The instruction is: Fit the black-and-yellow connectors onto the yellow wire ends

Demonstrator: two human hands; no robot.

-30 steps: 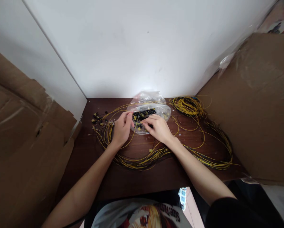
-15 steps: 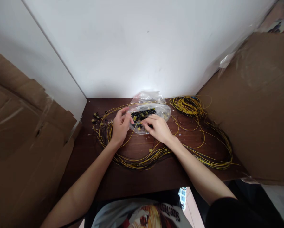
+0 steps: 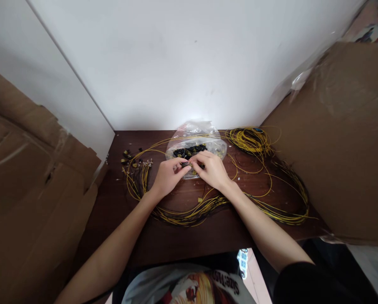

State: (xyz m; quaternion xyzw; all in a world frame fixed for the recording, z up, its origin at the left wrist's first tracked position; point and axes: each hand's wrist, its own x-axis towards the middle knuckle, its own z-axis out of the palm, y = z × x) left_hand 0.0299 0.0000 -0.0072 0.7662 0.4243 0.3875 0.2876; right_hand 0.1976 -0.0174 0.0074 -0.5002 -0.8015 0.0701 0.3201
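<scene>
My left hand (image 3: 168, 176) and my right hand (image 3: 211, 170) meet at the front edge of a clear plastic bag (image 3: 195, 141) filled with small black and yellow parts. Both hands pinch a small dark part (image 3: 186, 164) between their fingertips; a thin yellow wire seems to run from it. Long loops of thin yellow wire (image 3: 189, 213) lie on the dark wooden table (image 3: 182, 240) under and around my forearms.
A tight coil of yellow wire (image 3: 250, 139) lies at the back right. Small black and yellow parts (image 3: 130, 158) are scattered at the back left. Cardboard sheets (image 3: 24, 185) stand on the left, more cardboard (image 3: 344, 143) on the right, a white wall behind.
My left hand has swung right from the bag's left edge and now meets my right hand's fingertips on the small part. The right hand has barely shifted.
</scene>
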